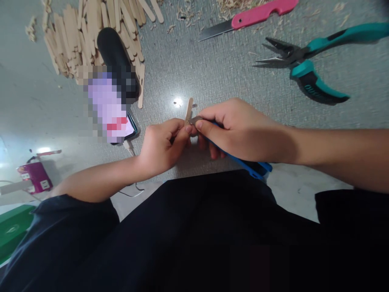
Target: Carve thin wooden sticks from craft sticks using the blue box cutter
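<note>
My left hand is closed in a pinch on a short wooden craft stick that stands up between both hands. My right hand is wrapped round a blue-handled utility knife, whose grey blade end meets the stick near my left thumb. Both hands hover over the grey floor above my dark-clothed lap.
A pile of wooden sticks lies at the top left, with a black cylinder and a phone on a cable beside it. A pink-handled knife and teal pliers lie at the top right. A purple power strip sits at the left.
</note>
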`<state>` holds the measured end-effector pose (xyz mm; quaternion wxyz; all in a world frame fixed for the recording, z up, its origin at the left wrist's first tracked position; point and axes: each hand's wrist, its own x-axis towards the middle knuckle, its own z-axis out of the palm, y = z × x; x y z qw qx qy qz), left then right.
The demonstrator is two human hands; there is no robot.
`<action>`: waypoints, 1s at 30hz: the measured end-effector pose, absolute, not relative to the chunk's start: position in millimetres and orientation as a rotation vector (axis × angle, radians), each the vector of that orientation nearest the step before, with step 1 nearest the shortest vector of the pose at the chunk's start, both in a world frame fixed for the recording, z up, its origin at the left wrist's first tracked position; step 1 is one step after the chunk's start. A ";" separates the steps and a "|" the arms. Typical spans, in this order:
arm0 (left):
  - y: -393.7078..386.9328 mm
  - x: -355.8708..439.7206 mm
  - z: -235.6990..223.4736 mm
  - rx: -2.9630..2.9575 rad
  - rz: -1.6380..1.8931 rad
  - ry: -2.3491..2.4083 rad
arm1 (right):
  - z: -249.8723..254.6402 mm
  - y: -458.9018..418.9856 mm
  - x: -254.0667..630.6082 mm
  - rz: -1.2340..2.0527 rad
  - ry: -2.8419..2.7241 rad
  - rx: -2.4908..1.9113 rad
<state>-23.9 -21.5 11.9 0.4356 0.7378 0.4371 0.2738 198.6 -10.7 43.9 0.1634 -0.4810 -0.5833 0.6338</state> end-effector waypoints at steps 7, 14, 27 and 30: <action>-23.0 -24.9 7.6 2.012 0.683 1.082 | 41.3 -12.8 195.0 1.885 -1.568 -1.396; -23.7 -24.3 5.0 2.086 0.675 1.118 | 39.6 -14.2 192.9 1.900 -1.538 -1.427; -19.8 -25.9 11.9 1.852 0.628 1.087 | 43.6 -4.1 193.9 1.962 -1.519 -1.331; -20.4 -26.5 13.6 1.721 0.630 1.098 | 40.3 -1.5 197.5 2.015 -1.456 -1.252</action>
